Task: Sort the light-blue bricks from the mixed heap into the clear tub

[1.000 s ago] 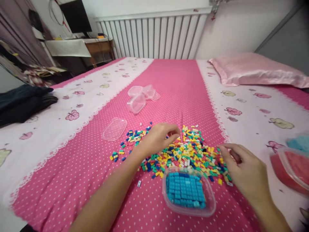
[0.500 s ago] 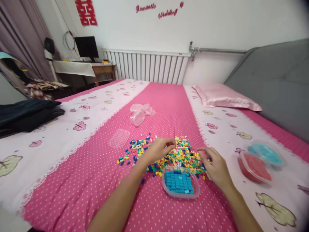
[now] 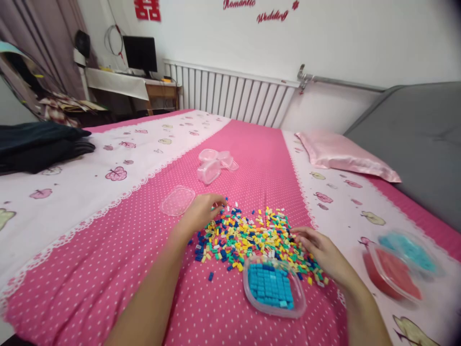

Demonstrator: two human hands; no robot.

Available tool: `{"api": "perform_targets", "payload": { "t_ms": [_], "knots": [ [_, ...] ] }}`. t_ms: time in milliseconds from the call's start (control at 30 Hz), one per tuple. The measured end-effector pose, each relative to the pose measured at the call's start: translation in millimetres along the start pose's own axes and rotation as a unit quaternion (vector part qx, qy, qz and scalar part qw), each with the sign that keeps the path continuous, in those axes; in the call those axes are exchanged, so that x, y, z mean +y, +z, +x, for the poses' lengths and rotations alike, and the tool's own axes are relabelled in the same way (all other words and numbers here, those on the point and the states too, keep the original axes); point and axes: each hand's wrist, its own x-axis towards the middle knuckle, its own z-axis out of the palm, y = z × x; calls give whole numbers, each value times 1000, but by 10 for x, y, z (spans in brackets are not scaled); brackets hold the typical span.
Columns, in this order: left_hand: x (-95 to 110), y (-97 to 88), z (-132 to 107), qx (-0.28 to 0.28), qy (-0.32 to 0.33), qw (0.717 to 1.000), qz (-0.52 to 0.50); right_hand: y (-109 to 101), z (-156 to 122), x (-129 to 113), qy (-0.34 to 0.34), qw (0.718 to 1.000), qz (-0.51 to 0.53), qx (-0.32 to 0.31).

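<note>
On the pink-and-white bedspread: three filled clear plastic tubs, two toward the right edge; one pink satin pillow; small multicoloured plastic bricks and overlapping clear plastic containers, count uncertain.

I am seeing smooth, hard plastic in the toy bricks near my fingers and clear, glossy plastic in the tub; the bedspread is showing matt, creased cloth, while the pillow is gleaming like satin.
</note>
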Motion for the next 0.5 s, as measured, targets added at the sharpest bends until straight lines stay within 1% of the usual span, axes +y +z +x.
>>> {"api": "perform_targets", "payload": {
  "t_ms": [133, 200, 267, 367, 433, 500],
  "knots": [
    [-21, 73, 24, 4, -35, 998, 56, 26, -14, 161, 33, 999, -14, 36],
    [13, 108, 28, 9, -52, 995, 83, 10, -6, 190, 52, 996, -31, 63],
    [77, 149, 32, 10, -62, 993, 104, -5, -10, 195, 57, 993, -65, 81],
    [186, 229, 57, -4, -59, 991, 121, 4, -22, 185, 32, 990, -115, 81],
    [226, 278, 76, -13, -56, 990, 127, 33, -22, 183, 22, 990, -120, 72],
    [216, 299, 85, -6, -72, 988, 138, 63, -17, 188, 21, 991, -113, 67]
  ]
}}
